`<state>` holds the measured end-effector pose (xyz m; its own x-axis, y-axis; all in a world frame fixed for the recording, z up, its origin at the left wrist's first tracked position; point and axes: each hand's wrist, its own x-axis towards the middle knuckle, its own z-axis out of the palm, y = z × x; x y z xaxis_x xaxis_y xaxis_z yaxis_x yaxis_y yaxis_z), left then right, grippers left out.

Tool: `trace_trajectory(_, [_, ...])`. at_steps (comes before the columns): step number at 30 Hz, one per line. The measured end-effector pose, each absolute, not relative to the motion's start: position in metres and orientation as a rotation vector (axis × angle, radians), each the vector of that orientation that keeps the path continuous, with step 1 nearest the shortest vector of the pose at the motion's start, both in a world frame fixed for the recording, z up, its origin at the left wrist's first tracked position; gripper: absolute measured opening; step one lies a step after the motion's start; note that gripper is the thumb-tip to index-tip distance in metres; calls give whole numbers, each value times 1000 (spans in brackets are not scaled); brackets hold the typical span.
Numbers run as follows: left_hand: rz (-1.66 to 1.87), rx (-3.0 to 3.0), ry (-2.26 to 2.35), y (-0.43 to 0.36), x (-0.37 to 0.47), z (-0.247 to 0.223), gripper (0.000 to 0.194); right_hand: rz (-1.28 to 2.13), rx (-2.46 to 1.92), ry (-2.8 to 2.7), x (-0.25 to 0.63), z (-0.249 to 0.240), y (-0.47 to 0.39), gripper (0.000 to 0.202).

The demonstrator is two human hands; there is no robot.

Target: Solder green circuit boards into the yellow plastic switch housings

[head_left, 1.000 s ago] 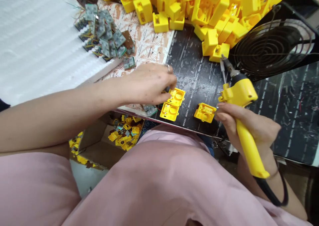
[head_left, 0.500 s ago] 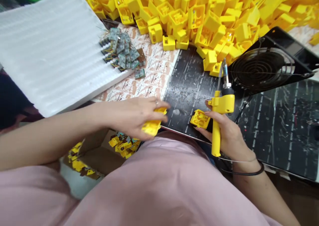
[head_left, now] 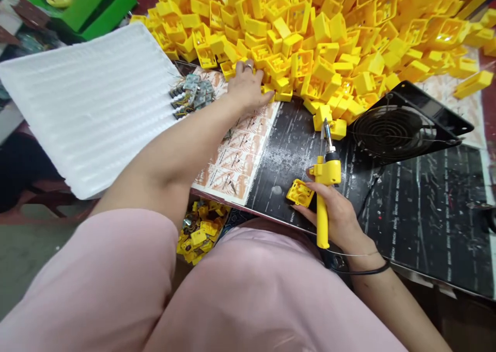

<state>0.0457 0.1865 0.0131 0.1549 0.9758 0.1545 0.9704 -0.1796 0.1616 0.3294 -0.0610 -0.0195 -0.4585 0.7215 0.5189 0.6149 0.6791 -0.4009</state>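
At the near edge of the heap of yellow plastic casings [head_left: 279,65], my left hand [head_left: 246,86] reaches in with its thumb and fingers apart. Its fingertips touch casings there, and part of them is hidden. In my right hand [head_left: 341,212] is a yellow soldering gun [head_left: 322,212], its metal tip pointing up and away from me. A thin wire runs from the lower end of its handle. The same hand pinches a small open yellow casing [head_left: 300,193] between thumb and fingers, just above the black bench top.
A white foam tray [head_left: 89,104] lies on the left, with small wired circuit boards [head_left: 197,93] at its right edge. A black fan [head_left: 403,124] stands right of the soldering tip. Below the table edge, yellow parts [head_left: 201,233] fill a box. Green bins [head_left: 89,11] sit far left.
My left hand has moved from near the table edge up to the heap, and the yellow casing it held is gone from it. My right hand keeps the soldering gun and its casing.
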Motion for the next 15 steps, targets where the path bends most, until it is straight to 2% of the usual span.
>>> trace_trajectory(4, [216,2437,1854,184,47,15,59,233,-1032,-2174,329,-22,-58,54])
trace_trajectory(9, [256,2704,1504,108,42,25,54,244,-1059,-2129,334,-21,-60,57])
trace_trajectory(13, [215,2873,1125,41,36,29,31,225,-1078,-2122,336,-19,-62,61])
trace_trajectory(15, [271,2947,970,27,35,29,29,228,-1065,-2132,334,-19,-62,57])
